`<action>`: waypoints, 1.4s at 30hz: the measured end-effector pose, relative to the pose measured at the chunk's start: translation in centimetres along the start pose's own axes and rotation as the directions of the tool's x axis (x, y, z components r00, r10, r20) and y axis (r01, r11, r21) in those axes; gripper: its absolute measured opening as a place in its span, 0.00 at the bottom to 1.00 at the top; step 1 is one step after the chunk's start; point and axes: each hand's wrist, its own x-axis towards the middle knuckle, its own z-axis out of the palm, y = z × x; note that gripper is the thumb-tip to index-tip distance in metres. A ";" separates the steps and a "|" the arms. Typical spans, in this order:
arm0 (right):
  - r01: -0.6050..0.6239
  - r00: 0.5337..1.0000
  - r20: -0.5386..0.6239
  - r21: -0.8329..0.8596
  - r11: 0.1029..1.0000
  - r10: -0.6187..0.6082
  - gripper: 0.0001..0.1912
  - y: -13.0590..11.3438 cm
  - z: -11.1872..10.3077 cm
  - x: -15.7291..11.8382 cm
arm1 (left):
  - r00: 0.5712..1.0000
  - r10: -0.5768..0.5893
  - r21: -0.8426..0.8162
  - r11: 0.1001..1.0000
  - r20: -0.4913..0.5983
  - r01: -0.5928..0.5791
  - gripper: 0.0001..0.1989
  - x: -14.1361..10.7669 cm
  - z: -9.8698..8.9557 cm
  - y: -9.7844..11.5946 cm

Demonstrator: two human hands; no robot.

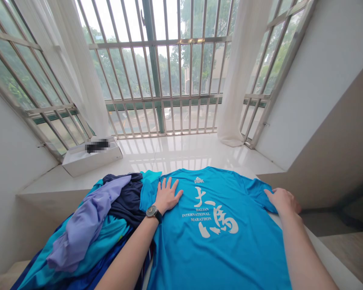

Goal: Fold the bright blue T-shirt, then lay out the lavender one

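A bright blue T-shirt (254, 245) lies flat, back up, with white "Dalian International Marathon" printing. My left hand (167, 196), a dark wristwatch on its wrist, rests palm down on the shirt near the collar, fingers spread and holding nothing. My right hand (282, 201) lies on the far end of the shirt's sleeve (261, 195), fingers together; I cannot tell whether it grips the cloth. To the left, a heap of clothes (121, 241) touches the shirt, with a lavender garment (87, 225) and a navy garment (125, 197) on top.
Beyond the shirt runs a glossy white window sill (181, 151). An open white box (92, 161) stands on its left end. Metal window bars (160, 72) and white curtains (238, 80) rise behind it. A white wall (15, 161) stands at the left.
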 end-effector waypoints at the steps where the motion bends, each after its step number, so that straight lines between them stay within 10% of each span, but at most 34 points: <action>1: -0.023 1.000 0.000 0.008 1.000 0.023 0.30 -0.1 0.0 -0.1 | 1.000 0.001 0.002 1.000 0.000 -0.001 0.36 0.0 0.0 0.0; 10: -0.120 0.993 -0.002 0.147 0.982 0.122 0.32 -2.0 -1.5 -1.3 | 1.000 0.013 -0.003 1.000 -0.025 -0.014 0.36 0.2 0.3 -0.2; 16: 0.059 0.987 -0.161 0.345 0.937 -0.003 0.24 -3.3 -1.4 -0.6 | 0.999 0.019 0.007 1.000 -0.046 -0.019 0.35 0.2 0.5 -0.2; 23: 0.347 0.930 -0.169 0.690 0.635 -0.325 0.22 -8.0 0.2 -2.6 | 0.997 0.013 -0.007 1.000 -0.073 -0.014 0.34 0.1 0.4 -0.1; 28: 0.171 0.814 0.115 0.890 0.423 -0.570 0.26 -10.5 -0.5 -4.9 | 0.997 0.015 -0.017 1.000 -0.071 -0.016 0.34 -0.1 0.4 0.1; 36: 0.017 0.967 0.070 0.941 0.337 -0.244 0.25 -7.3 2.8 -2.1 | 0.988 -0.006 -0.010 1.000 0.156 0.008 0.37 1.2 -2.5 0.6; 42: -0.014 0.970 0.093 0.943 0.334 -0.223 0.26 -7.2 3.9 -1.7 | 0.987 0.159 0.035 0.987 -0.031 -0.158 0.26 5.6 -6.5 8.6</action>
